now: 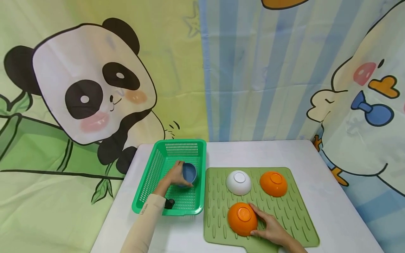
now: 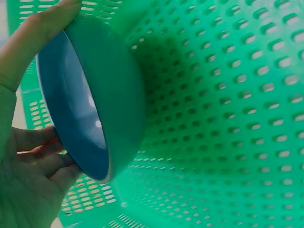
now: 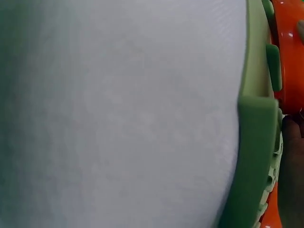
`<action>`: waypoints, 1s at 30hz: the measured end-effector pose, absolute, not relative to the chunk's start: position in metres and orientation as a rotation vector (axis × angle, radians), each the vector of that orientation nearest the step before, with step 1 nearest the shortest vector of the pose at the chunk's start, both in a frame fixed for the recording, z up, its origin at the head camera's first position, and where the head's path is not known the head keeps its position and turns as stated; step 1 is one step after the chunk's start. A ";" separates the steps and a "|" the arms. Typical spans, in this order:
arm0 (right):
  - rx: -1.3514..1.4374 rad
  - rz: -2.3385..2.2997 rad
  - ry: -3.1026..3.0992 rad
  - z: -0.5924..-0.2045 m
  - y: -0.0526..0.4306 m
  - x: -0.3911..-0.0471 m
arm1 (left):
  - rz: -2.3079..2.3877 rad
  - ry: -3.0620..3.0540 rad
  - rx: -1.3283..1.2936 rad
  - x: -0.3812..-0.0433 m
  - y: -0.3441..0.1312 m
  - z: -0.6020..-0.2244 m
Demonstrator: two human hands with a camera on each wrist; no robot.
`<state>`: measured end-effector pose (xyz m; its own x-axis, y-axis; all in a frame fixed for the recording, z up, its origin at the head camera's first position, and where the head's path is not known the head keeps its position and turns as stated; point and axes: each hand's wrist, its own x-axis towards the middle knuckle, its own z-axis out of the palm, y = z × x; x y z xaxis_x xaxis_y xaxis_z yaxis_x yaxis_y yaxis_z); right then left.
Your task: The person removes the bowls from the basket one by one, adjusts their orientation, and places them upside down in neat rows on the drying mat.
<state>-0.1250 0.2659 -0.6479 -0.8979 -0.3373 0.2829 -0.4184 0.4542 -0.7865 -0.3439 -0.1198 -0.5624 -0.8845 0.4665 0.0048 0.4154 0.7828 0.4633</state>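
Inside the green basket (image 1: pixel 183 206), my left hand (image 1: pixel 175 175) grips a blue bowl (image 1: pixel 190 173) by its rim, thumb on one side and fingers on the other. The left wrist view shows this blue bowl (image 2: pixel 114 95) tilted on its side, its hollow turned toward the palm. On the green mat (image 1: pixel 218 225), my right hand (image 1: pixel 271 228) holds the right side of an upside-down orange bowl (image 1: pixel 237 221) between thumb and fingers. Only a strip of that orange bowl (image 3: pixel 292 61) shows in the right wrist view.
Farther back on the mat lie a white bowl (image 1: pixel 238 188) and a second orange bowl (image 1: pixel 273 188), both upside down. The basket stands left of the mat on a white table (image 1: pixel 329 182). Behind the table hangs a printed curtain (image 1: pixel 253 70).
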 end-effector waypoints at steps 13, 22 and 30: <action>0.782 1.779 -2.490 -0.570 0.268 -0.173 | 1.025 2.993 0.860 -0.318 -0.106 -0.497; 0.400 3.307 -1.816 -0.517 0.224 -0.211 | 1.546 2.828 1.041 -0.276 -0.065 -0.449; 0.245 3.812 -0.887 -0.503 0.176 -0.207 | 1.927 2.299 1.354 -0.237 -0.032 -0.420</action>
